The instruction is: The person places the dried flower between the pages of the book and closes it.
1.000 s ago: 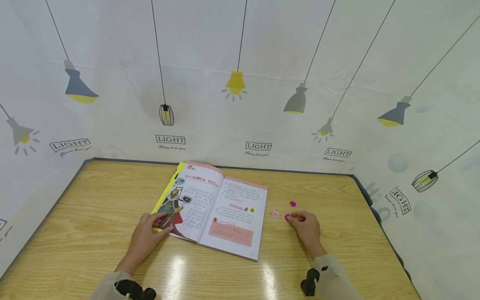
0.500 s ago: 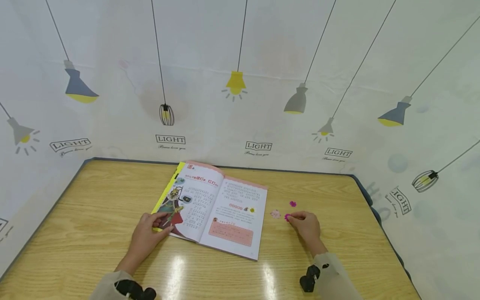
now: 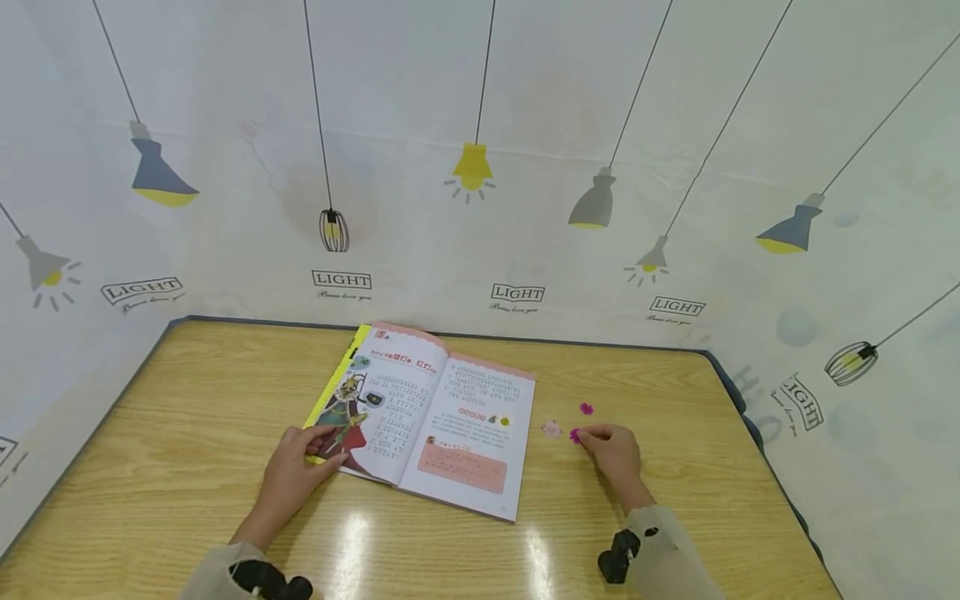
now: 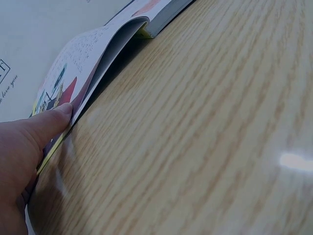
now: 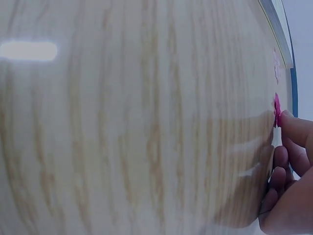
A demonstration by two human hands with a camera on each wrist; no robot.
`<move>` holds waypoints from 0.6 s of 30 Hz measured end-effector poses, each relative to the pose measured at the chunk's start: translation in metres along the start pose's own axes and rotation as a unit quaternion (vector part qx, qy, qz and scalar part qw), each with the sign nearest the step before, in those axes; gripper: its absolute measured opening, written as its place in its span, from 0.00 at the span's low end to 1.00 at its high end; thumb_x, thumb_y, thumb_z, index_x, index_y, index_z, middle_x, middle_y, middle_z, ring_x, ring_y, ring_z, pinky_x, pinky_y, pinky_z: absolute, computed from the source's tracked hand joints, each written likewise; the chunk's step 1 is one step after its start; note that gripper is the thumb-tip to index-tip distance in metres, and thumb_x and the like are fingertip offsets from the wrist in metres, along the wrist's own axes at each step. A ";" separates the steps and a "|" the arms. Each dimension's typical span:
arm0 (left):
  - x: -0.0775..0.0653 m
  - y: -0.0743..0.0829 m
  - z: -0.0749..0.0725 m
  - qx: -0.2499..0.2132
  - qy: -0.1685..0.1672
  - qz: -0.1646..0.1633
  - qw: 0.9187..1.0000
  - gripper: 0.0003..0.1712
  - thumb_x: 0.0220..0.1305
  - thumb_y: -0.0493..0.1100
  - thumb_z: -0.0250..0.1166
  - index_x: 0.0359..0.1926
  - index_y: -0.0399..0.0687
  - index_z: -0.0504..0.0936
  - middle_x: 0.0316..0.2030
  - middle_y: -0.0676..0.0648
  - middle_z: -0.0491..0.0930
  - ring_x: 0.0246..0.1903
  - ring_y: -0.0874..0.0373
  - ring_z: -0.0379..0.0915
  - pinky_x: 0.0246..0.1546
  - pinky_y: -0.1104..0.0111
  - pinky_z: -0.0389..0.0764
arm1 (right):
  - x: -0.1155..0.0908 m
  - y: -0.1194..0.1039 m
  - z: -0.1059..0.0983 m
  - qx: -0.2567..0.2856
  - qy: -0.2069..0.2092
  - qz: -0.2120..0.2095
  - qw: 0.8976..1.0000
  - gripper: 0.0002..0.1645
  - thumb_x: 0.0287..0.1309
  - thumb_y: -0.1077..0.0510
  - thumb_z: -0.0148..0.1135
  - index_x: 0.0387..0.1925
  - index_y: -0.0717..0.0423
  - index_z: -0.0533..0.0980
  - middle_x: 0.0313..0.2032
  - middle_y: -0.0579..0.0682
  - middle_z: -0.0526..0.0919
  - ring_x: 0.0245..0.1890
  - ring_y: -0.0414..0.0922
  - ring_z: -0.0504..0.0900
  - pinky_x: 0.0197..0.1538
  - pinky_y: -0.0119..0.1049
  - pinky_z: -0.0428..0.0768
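An open book [image 3: 471, 392] lies on the table, its left page carrying a cartoon picture and its right page text with a pink box. At the lower left corner my left hand [image 3: 294, 467] rests on the page, thumb and a finger on the picture. The left wrist view shows the thumb [image 4: 61, 110] pressing near the page edge; the other fingers are hidden there. Right of the book, my right hand [image 3: 617, 454] pinches a small magenta flower-shaped piece [image 3: 574, 436] between thumb and finger, close over the table. Its other fingers curl inward in the right wrist view.
A pale pink flower-shaped piece [image 3: 551, 428] lies between the book and my right hand. Another magenta flower-shaped piece [image 3: 587, 408] lies just beyond that hand. The wood-grain table [image 3: 187, 400] meets a white wall covering [image 3: 420, 225] printed with lamps.
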State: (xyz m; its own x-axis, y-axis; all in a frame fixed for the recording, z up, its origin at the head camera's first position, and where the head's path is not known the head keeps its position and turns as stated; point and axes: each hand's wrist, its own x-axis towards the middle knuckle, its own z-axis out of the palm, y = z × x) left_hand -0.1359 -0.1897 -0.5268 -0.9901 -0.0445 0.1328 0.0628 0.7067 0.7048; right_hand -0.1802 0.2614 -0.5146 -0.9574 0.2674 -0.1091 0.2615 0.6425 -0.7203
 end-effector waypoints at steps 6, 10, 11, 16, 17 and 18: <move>0.000 -0.001 0.001 0.001 0.001 0.002 1.000 0.29 0.51 0.44 0.71 0.52 0.37 0.75 0.36 0.43 0.67 0.35 0.54 0.66 0.38 0.59 0.70 | 0.001 0.001 0.000 -0.003 -0.007 -0.011 1.000 0.14 0.55 0.56 0.63 0.35 0.66 0.81 0.29 0.52 0.81 0.31 0.46 0.75 0.33 0.35 0.70; 0.000 -0.003 0.001 0.001 0.002 0.004 1.000 0.29 0.50 0.45 0.71 0.53 0.37 0.75 0.36 0.43 0.67 0.35 0.53 0.67 0.38 0.59 0.71 | 0.002 0.001 0.000 -0.006 -0.009 -0.012 1.000 0.15 0.56 0.56 0.62 0.35 0.67 0.80 0.29 0.52 0.80 0.30 0.45 0.74 0.33 0.35 0.70; 0.000 -0.003 0.001 0.001 0.003 0.004 1.000 0.29 0.50 0.44 0.71 0.53 0.37 0.75 0.36 0.43 0.67 0.35 0.53 0.67 0.38 0.59 0.71 | 0.002 0.001 0.000 -0.005 -0.010 -0.011 1.000 0.15 0.56 0.56 0.62 0.36 0.67 0.80 0.29 0.52 0.80 0.31 0.45 0.75 0.33 0.35 0.70; 0.000 -0.002 0.001 -0.001 0.003 0.003 1.000 0.29 0.50 0.43 0.71 0.52 0.37 0.75 0.35 0.43 0.66 0.35 0.53 0.67 0.38 0.59 0.71 | 0.001 0.000 0.001 -0.003 -0.008 -0.004 1.000 0.16 0.56 0.54 0.62 0.37 0.66 0.80 0.30 0.52 0.80 0.32 0.47 0.76 0.34 0.37 0.71; 0.000 -0.002 0.001 -0.001 0.003 0.003 1.000 0.29 0.50 0.43 0.71 0.52 0.37 0.75 0.35 0.43 0.66 0.35 0.53 0.67 0.38 0.59 0.70 | 0.002 0.000 0.001 -0.004 -0.008 -0.005 1.000 0.16 0.57 0.54 0.61 0.38 0.66 0.79 0.30 0.52 0.80 0.33 0.48 0.76 0.35 0.37 0.71; 0.000 -0.002 0.001 0.000 0.003 0.002 1.000 0.29 0.50 0.43 0.71 0.52 0.37 0.75 0.35 0.43 0.66 0.35 0.53 0.67 0.38 0.59 0.70 | 0.002 0.000 0.001 -0.006 -0.006 -0.006 1.000 0.16 0.57 0.54 0.61 0.38 0.66 0.79 0.30 0.53 0.81 0.33 0.48 0.76 0.35 0.38 0.72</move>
State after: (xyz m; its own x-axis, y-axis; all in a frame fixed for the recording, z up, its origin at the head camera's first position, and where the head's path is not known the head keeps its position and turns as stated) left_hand -0.1362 -0.1903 -0.5289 -0.9892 -0.0454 0.1390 0.0665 0.7068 0.7043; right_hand -0.1818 0.2613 -0.5153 -0.9621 0.2502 -0.1083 0.2505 0.6546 -0.7133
